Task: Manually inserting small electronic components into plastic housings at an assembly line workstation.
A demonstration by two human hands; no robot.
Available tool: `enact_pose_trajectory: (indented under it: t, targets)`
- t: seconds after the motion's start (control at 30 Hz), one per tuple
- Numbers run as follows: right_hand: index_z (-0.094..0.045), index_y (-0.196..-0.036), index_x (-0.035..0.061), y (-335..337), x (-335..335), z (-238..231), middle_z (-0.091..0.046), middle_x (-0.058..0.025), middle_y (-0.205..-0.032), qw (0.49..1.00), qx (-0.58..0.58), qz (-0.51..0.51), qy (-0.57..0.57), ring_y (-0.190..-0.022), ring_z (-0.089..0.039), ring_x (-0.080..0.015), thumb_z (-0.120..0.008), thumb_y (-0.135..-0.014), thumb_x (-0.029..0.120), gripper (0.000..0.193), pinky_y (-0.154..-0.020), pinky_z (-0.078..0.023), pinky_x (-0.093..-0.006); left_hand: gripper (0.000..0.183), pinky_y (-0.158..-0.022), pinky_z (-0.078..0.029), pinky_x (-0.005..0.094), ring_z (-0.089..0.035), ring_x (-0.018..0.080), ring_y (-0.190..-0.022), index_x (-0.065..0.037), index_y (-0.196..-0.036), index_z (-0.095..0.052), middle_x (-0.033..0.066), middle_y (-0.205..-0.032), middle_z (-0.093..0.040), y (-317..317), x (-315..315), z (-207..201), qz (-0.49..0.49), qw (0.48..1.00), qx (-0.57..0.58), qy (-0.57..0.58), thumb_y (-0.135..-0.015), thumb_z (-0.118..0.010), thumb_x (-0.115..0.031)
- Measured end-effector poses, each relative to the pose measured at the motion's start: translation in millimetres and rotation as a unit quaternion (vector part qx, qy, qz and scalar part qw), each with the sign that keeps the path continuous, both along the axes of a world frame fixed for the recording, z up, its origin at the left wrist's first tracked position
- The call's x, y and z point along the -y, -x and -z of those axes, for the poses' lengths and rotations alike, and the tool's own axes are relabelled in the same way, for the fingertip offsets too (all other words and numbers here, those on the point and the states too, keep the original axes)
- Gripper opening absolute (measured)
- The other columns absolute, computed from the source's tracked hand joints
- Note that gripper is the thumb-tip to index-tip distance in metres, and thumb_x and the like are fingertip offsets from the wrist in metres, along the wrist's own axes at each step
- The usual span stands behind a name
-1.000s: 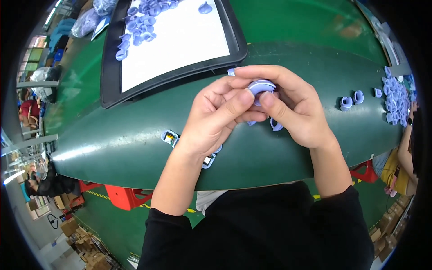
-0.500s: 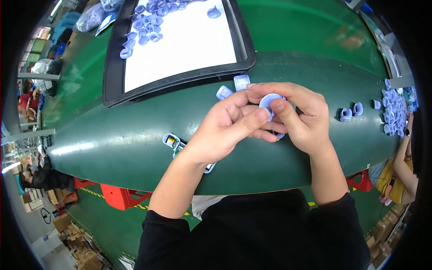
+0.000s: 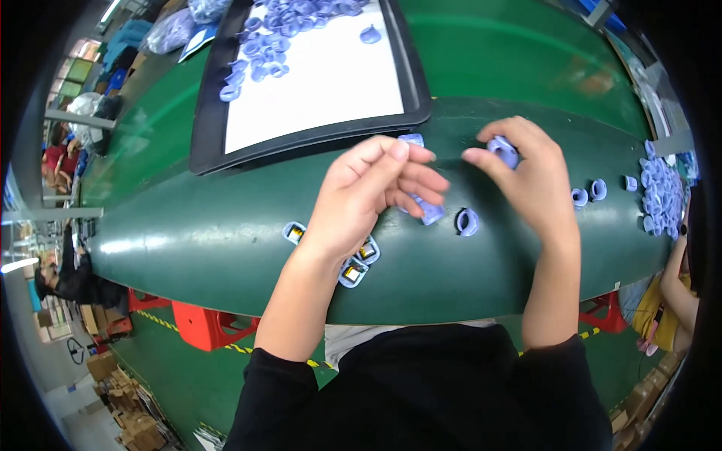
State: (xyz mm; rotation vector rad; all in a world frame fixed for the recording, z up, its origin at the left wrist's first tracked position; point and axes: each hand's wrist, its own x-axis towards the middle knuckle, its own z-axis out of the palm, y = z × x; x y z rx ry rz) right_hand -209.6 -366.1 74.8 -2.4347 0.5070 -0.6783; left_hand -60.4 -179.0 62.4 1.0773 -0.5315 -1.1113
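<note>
My right hand [image 3: 530, 169] is curled round a small periwinkle-blue plastic ring-shaped part [image 3: 503, 152], with the thumb and index fingertips apart in front of it. My left hand [image 3: 372, 188] is open over the table, its fingers spread and nothing seen in them. Just beyond its fingertips lies a flat blue plastic piece [image 3: 431, 212], partly hidden by them. Another flat blue piece [image 3: 411, 140] shows behind the hand by the tray. Between the two hands, a blue ring part [image 3: 468, 222] rests on the table. Small blue casings with electronics inside [image 3: 353, 272] lie beside my left wrist.
A black-rimmed tray [image 3: 316, 129] with a white bottom holds several blue ring parts at the back left. More rings [image 3: 598, 189] stand on the right of the green table [image 3: 188, 248], near a large pile [image 3: 662, 192]. Another person's arm [image 3: 677, 278] is at the far right.
My hands have drawn apart. The right moved right with a blue ring part; the left opened and moved slightly left. A flat blue piece and a ring between them are now in sight.
</note>
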Motion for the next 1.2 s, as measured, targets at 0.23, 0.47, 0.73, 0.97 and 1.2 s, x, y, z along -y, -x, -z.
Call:
enact_pose_trajectory:
  t: [0.23,0.47,0.73,0.97,1.2]
  targets:
    - [-0.062,-0.085,0.0007,24.6,56.2,18.3,-0.057,-0.0097,-0.073,0.981,-0.170,0.089,-0.017,-0.071,-0.056,-0.0216,-0.079,-0.082,0.021,0.027,-0.067,-0.046,-0.0363,0.025,-0.061,-0.054,0.0271,-0.070,0.0193,-0.072,0.003,-0.107,-0.064,0.0166,-0.087,-0.073,-39.8,-11.2,2.7,-0.207,0.969,0.112,0.078,-0.104,-0.056,-0.021]
    - [-0.060,-0.086,0.0003,54.8,99.4,25.1,-0.059,-0.0079,-0.075,0.965,-0.210,0.138,-0.079,-0.074,-0.057,-0.0198,-0.077,-0.080,0.013,0.021,-0.069,-0.046,-0.0352,0.018,-0.061,-0.051,0.0249,-0.065,0.0128,-0.069,0.002,-0.100,-0.067,0.0101,-0.083,-0.071,-58.2,-67.7,-13.7,-0.281,0.926,0.252,-0.008,-0.100,-0.064,-0.015]
    - [-0.059,-0.098,-0.0017,41.0,62.7,18.2,-0.059,-0.0078,-0.087,0.996,-0.029,0.069,-0.040,-0.084,-0.058,-0.0171,-0.066,-0.090,0.002,0.012,-0.080,-0.048,-0.0310,0.026,-0.072,-0.053,0.0325,-0.059,0.0200,-0.078,-0.002,-0.099,-0.067,0.0110,-0.090,-0.059,-15.7,-138.2,29.1,-0.248,0.800,0.478,-0.266,-0.084,-0.080,-0.020]
    - [-0.057,-0.096,-0.0011,-2.3,-36.7,-3.4,-0.059,-0.0085,-0.092,0.967,-0.079,-0.199,-0.136,-0.088,-0.058,-0.0202,-0.070,-0.077,-0.002,0.023,-0.083,-0.048,-0.0313,0.020,-0.070,-0.050,0.0319,-0.057,0.0186,-0.076,-0.003,-0.094,-0.068,0.0075,-0.089,-0.058,-19.1,-144.3,26.2,-0.290,0.782,0.473,-0.284,-0.086,-0.078,-0.018]
    - [-0.052,-0.087,-0.0006,-5.3,-41.2,-0.1,-0.058,-0.0120,-0.097,0.964,-0.098,-0.221,-0.113,-0.092,-0.058,-0.0287,-0.074,-0.068,-0.004,0.029,-0.086,-0.047,-0.0348,0.018,-0.071,-0.052,0.0319,-0.059,0.0190,-0.077,-0.003,-0.098,-0.067,0.0081,-0.091,-0.061,-29.7,-152.3,40.9,-0.338,0.722,0.556,-0.234,-0.087,-0.077,-0.014]
